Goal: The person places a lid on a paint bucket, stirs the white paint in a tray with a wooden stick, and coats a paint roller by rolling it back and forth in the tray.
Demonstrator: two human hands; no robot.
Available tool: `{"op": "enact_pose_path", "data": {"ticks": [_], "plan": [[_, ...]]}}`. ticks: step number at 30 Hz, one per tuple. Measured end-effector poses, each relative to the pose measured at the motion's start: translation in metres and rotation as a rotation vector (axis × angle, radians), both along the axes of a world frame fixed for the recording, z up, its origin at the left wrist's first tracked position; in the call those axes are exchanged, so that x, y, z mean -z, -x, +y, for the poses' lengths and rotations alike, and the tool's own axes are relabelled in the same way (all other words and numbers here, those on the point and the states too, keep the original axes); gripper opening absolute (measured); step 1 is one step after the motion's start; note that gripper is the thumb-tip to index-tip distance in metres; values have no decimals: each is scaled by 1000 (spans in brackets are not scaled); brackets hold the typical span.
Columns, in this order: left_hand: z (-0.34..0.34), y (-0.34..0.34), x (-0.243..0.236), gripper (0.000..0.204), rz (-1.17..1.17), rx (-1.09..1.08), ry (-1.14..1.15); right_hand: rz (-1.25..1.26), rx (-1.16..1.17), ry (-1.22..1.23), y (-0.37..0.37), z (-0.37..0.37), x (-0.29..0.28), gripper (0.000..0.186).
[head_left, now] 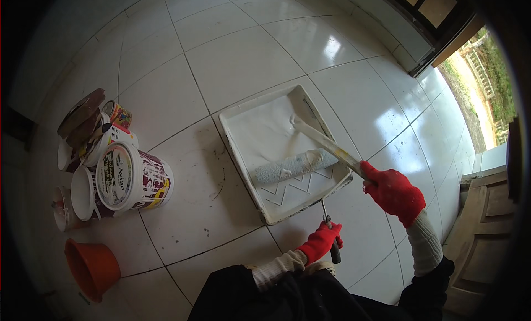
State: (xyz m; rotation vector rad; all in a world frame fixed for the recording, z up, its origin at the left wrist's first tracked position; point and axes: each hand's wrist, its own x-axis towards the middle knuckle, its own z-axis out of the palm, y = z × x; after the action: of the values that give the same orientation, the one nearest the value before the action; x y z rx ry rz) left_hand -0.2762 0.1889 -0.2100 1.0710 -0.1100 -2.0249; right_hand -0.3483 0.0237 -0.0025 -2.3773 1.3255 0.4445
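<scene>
So the right hand (394,195), in a bright red knit-looking glove, is gripping a long, flat, paint-smeared stick (326,142) with its fingers closed around the near end. The stick is slanting across the tray, its far tip sitting in thick, glossy white paint (257,127) that's showing soft folds and smears. There's a yellowish patch showing on the shaft.

The left hand (322,242), gloved in matching red, is wrapping its fingers around the dark, slim handle (335,252) of a paint roller. A thin metal rod (324,210) is running from that handle to the tray. The fuzzy, pale grey-blue roller sleeve (296,166) is lying across the shallow rectangular white tray (282,203), right by its zigzag-ridged part, with white blobs clinging to the nap. The stick is passing over the sleeve's right end; I can't tell if they're touching.

Everything's sitting on shiny white square tiles (232,61). Off to the left, a round white lidded bucket (117,177) with purple-and-yellow printing is lying tipped among other tubs, and a smooth orange flared bucket (93,268) is resting just below them.
</scene>
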Motion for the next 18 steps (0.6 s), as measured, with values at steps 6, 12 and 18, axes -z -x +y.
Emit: {"op": "enact_pose_path", "data": {"ticks": [6, 12, 18], "plan": [[0, 4, 3, 30, 33, -9, 0, 27, 55, 48, -9, -7, 15, 48], [0, 3, 1, 30, 32, -21, -4, -31, 93, -56, -1, -5, 13, 46], [1, 0, -2, 32, -10, 16, 28, -82, 76, -43, -7, -8, 17, 47]]}}
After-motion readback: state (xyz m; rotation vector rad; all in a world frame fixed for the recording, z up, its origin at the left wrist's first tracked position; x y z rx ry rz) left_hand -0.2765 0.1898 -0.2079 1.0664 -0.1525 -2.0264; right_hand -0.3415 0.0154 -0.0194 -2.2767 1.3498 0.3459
